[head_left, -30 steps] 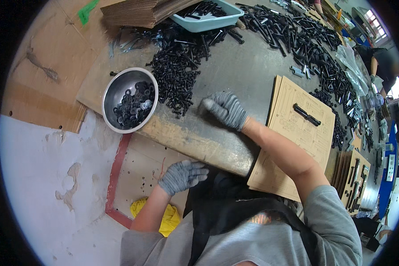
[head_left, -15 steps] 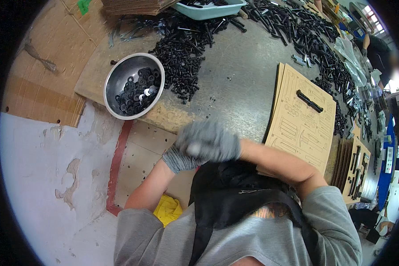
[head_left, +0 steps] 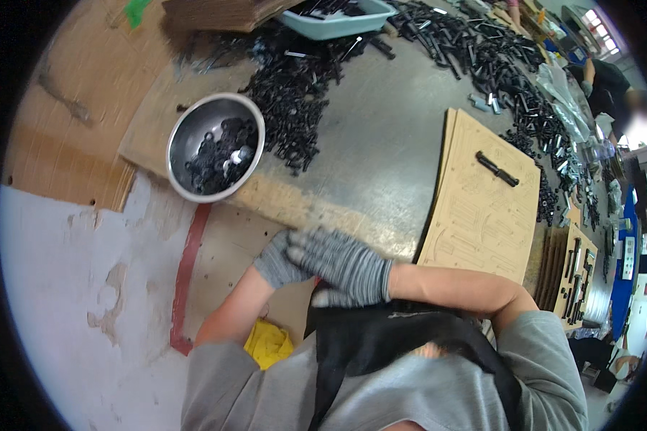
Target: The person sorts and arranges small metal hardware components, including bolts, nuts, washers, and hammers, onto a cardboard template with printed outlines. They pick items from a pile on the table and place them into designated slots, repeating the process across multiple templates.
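Both of my hands wear grey knitted gloves and meet just off the table's front edge. My right hand [head_left: 345, 267] lies across my left hand [head_left: 282, 260], its fingers stretched out flat and its thumb apart below. Nothing shows in the right hand. The fingers of my left hand are mostly hidden beneath the right. Beyond them on the left, a steel bowl [head_left: 178, 154] holds black washers [head_left: 219, 158] and a few shiny ones. To the right lies a stack of cardboard sheets [head_left: 474, 223] with printed part outlines, and a black bolt [head_left: 497, 169] rests on top.
Piles of black bolts [head_left: 287, 122] and loose hardware [head_left: 482, 57] cover the far table. A pale blue tray [head_left: 338, 27] stands at the back. More cardboard with bolts on it [head_left: 575, 280] lies right. A yellow cloth [head_left: 268, 343] is below; another person [head_left: 600, 90] works at far right.
My hands have come slightly down, toward my body. The right hand, blurred and bunched over the left before, now shows its fingers stretched across it.
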Motion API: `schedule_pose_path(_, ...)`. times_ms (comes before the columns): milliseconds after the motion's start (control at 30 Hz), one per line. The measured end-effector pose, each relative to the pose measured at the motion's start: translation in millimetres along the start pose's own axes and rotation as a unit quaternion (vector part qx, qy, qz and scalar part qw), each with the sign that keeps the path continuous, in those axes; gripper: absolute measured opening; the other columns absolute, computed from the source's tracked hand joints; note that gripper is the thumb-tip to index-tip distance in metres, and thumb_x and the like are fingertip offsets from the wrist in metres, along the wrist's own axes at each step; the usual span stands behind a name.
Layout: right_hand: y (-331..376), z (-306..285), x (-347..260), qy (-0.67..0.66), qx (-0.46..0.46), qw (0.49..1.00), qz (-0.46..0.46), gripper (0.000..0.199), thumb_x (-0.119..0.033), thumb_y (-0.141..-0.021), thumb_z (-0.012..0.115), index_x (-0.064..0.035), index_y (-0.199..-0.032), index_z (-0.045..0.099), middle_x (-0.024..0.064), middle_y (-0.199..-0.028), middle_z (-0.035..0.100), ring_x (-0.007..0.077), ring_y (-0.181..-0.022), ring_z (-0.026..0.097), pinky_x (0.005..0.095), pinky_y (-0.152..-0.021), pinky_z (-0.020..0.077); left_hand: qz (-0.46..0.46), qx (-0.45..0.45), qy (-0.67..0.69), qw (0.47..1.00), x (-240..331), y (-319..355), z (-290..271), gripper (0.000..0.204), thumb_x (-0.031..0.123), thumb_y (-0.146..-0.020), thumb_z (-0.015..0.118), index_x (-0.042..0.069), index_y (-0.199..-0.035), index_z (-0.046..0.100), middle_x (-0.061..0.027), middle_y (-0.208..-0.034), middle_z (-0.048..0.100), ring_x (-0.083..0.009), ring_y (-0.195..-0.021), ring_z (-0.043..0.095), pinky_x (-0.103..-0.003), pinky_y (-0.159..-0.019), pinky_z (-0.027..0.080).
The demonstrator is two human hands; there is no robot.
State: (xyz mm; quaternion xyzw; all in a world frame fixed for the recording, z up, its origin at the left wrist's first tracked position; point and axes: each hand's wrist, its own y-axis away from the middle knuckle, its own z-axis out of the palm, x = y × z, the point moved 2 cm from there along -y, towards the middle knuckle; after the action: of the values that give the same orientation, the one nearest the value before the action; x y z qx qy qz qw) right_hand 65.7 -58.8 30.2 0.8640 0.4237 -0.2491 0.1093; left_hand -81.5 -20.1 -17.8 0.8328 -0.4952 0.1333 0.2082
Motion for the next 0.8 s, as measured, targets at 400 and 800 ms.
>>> schedule_pose_path(400,-19,-142,288,0.177,0.113,0.947,0.242,0.065,-0.047,-0.095,0.037,-0.0049,-0.144,0.031,0.0186,-0.151,0.027,0.0348,-0.141,0.022,0.0467,-0.115,0.014,-0.014,0.13,0.235,0.963,-3,-16,-4,0.048,0.033,-0.089,0.06,0.013,-0.131,0.049,-0.0078,-0.136,0.049,-0.0253,-0.129,0.04,-0.038,-0.11,0.029)
schedule_pose_path(800,-23,-50,127,0.193,0.078,0.975,0.078,0.074,-0.049,-0.092,0.038,-0.0013,-0.147,0.021,0.0225,-0.153,0.019,0.0378,-0.143,0.015,0.0466,-0.116,0.0079,0.004,0.174,0.166,0.971,-4,-12,0,0.052,0.046,-0.087,0.058,0.017,-0.13,0.052,-0.0101,-0.135,0.05,-0.0294,-0.128,0.041,-0.043,-0.11,0.028)
